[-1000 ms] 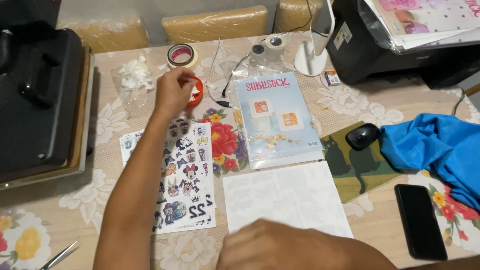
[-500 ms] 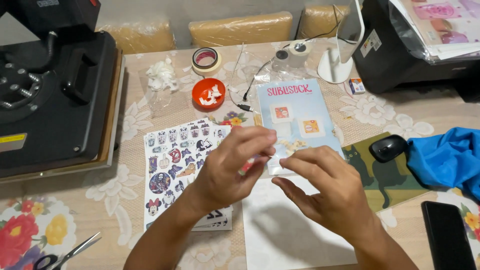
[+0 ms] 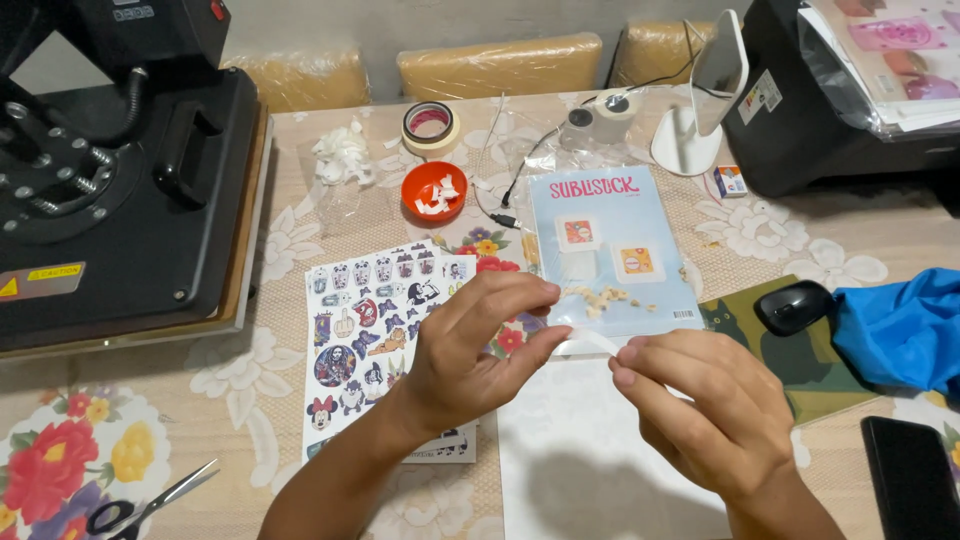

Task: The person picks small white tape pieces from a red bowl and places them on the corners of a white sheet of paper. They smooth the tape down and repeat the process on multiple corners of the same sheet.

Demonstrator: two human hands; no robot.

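My left hand (image 3: 470,350) and my right hand (image 3: 700,400) meet over the table's middle, both pinching a short strip of whitish tape (image 3: 585,343) stretched between their fingertips. Under them lies a white sheet of paper (image 3: 580,450). To the left lies a printed sheet of small cartoon pictures (image 3: 365,330). Behind the hands rests a light blue paper pack (image 3: 615,250) with small scraps on it. Farther back stand an orange bowl of white bits (image 3: 433,192) and a roll of tape (image 3: 430,127).
A black heat press (image 3: 110,180) fills the left side. Scissors (image 3: 150,500) lie at the front left. A black mouse (image 3: 795,305) on a camouflage pad, blue cloth (image 3: 900,330) and a dark phone (image 3: 915,475) sit right. A printer (image 3: 850,90) and white stand (image 3: 700,110) are behind.
My left hand came back from the orange bowl to the table's middle. Both hands now hold the tape strip a little further apart, and the view has shifted.
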